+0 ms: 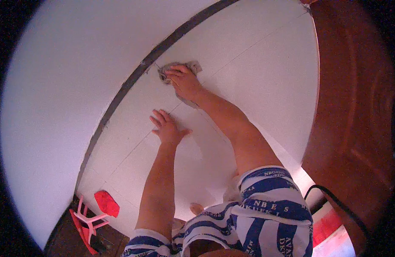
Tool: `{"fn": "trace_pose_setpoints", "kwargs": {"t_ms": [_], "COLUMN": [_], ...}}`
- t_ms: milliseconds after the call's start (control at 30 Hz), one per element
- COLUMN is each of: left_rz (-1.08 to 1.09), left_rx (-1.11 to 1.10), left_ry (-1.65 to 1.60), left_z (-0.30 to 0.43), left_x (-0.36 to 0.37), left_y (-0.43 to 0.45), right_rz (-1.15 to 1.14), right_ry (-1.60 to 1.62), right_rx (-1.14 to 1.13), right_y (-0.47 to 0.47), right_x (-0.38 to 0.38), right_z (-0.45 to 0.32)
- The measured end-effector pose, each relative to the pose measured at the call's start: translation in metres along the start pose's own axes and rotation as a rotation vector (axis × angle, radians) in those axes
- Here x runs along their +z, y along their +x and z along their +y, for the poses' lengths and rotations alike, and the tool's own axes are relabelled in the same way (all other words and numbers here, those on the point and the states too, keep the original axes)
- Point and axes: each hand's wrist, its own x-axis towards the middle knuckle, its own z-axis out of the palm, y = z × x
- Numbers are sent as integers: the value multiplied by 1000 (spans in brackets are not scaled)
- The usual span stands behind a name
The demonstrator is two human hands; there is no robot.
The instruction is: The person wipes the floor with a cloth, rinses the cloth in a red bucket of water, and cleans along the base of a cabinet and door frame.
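Note:
My right hand (pixel 184 82) presses a crumpled grey cloth (pixel 195 66) against the white tiled floor (pixel 255 70). Part of the cloth shows past my fingertips, and more grey fabric shows beneath my wrist. Close by, a dark skirting strip (pixel 125 85) runs along the foot of the white wall (pixel 66 80). My left hand (pixel 168 129) is nearer to my body, palm down at the floor with its fingers spread, and it holds nothing. A thin tile joint passes beside it.
At the lower left are a red and pink plastic chair (pixel 88 220) and a red object (pixel 107 204), perhaps part of it. A brown wooden panel (pixel 348 96) bounds the right side. A black cable (pixel 342 205) curves at the lower right. A bare foot (pixel 196 208) shows below me.

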Motion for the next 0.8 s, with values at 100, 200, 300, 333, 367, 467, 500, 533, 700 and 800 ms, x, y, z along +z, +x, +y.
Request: {"fn": "trace_pose_setpoints", "kwargs": {"t_ms": [100, 200, 300, 333, 367, 467, 500, 533, 700, 800], "left_rz": [15, -31, 6, -2, -28, -33, -34, -27, -21, 12], "left_rx": [7, 0, -10, -9, -33, -30, -33, -33, -55, -61], "left_ry": [-43, 54, 23, -2, 13, 6, 28, 43, 56, 47], "left_z": [-1, 1, 4, 5, 6, 9, 11, 11, 18, 20], "left_x": [-2, -4, -5, -5, -4, -5, -3, -5, -6, -5], "left_y": [3, 4, 1, 1, 0, 2, 2, 3, 3, 3], "right_rz": [-10, -155, -101, -5, 105, 341, 388, 446, 730, 702], "right_ry": [171, 602, 1609, 1672, 1763, 1896, 1913, 1934, 1481, 1336], "right_rx": [25, 412, 1294, 1352, 1382, 1260, 1187, 1126, 1074, 1020], "right_y": [-29, -56, -89, -102, -116, -153, -165, -173, -224, -248], "right_x": [-9, -36, -83, -99, -116, -168, -185, -202, -255, -273], "right_z": [-19, -25, -10, -4, 1, 16, 22, 29, 75, 105]}}
